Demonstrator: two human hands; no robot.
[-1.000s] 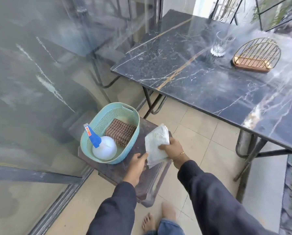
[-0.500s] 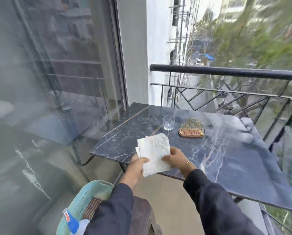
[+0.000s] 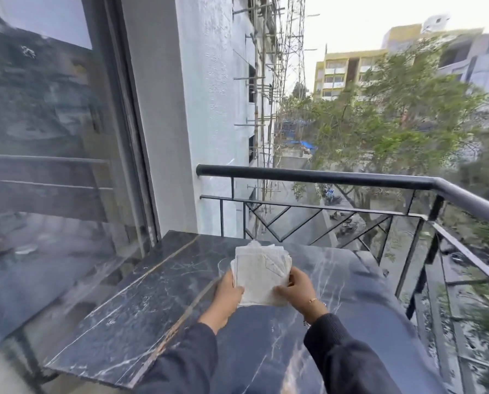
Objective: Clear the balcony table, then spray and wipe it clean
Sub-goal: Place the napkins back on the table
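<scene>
I hold a stack of white paper napkins (image 3: 261, 275) above the dark marble balcony table (image 3: 141, 311). My left hand (image 3: 227, 292) grips the stack's left edge. My right hand (image 3: 295, 290) pinches its lower right corner. The stack stands nearly upright and hides the table's far middle, where the glass and the wire holder stood a moment ago. Neither of those two shows in this view.
A black metal railing (image 3: 322, 176) runs along the far and right sides of the table. A glass sliding door (image 3: 52, 166) and a white wall (image 3: 203, 115) close the left. Trees and buildings lie beyond the railing.
My view has lifted from the stool and basket to the table and street. Both hands have carried the napkins up and forward over the table. The basket has left the view.
</scene>
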